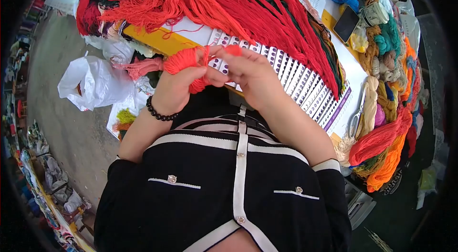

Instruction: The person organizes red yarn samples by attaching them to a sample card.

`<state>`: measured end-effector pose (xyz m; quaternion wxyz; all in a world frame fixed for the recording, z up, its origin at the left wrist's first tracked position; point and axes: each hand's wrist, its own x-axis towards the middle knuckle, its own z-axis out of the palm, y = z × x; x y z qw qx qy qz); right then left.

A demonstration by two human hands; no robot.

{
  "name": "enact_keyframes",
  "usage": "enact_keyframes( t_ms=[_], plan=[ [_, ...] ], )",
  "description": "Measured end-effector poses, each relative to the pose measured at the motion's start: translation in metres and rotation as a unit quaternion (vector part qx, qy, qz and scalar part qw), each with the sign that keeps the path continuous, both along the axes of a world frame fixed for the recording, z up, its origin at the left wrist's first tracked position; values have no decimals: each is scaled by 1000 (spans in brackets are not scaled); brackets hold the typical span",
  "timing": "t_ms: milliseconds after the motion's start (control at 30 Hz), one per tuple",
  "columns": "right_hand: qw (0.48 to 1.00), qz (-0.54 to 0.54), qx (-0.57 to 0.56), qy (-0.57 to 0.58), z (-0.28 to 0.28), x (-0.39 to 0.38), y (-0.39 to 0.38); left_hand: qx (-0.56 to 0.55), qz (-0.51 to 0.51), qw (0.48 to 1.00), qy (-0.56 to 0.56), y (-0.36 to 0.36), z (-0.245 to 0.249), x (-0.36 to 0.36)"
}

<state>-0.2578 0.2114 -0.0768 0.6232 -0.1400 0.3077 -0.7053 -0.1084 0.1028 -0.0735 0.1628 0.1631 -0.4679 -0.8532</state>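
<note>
My left hand point(174, 91), with a dark bead bracelet at the wrist, is closed around a coral-red skein of yarn point(181, 61). The skein is bunched into a thick bundle, and a paler pink tail of yarn point(143, 67) sticks out to its left. Close beside it, my right hand point(253, 73) has its fingers bent in a pinch on a strand of the same yarn. Something bright red point(233, 50) shows at its fingertips. Both hands are in front of my body, over the near edge of the table.
Long red hanks point(267, 11) and orange-red hanks point(176, 1) lie across the table over a perforated sample card point(296, 78). On the right are a phone point(347, 24), scissors point(355, 118) and piled colored yarn point(381, 140). A white plastic bag point(98, 82) stands at the left.
</note>
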Motion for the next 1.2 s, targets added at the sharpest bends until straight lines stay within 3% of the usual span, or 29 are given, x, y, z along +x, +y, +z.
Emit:
enact_keyframes(
  t_ms=[133, 433, 1067, 1200],
  plan=[
    [987, -6, 82, 138, 3, 17, -5, -55, 37, 997, -39, 10, -1, -5],
    [994, -8, 72, 77, 9, 16, -2, -39, 2, 998, -41, 7, 3, -3],
    [986, -41, 104, 123, 6, 18, 3, -15, -1, 1000, -24, 9, 6, -3],
    [994, -45, 74, 71, 7, 19, 2, -3, -27, 999, -17, 8, 4, -2]
  ],
)
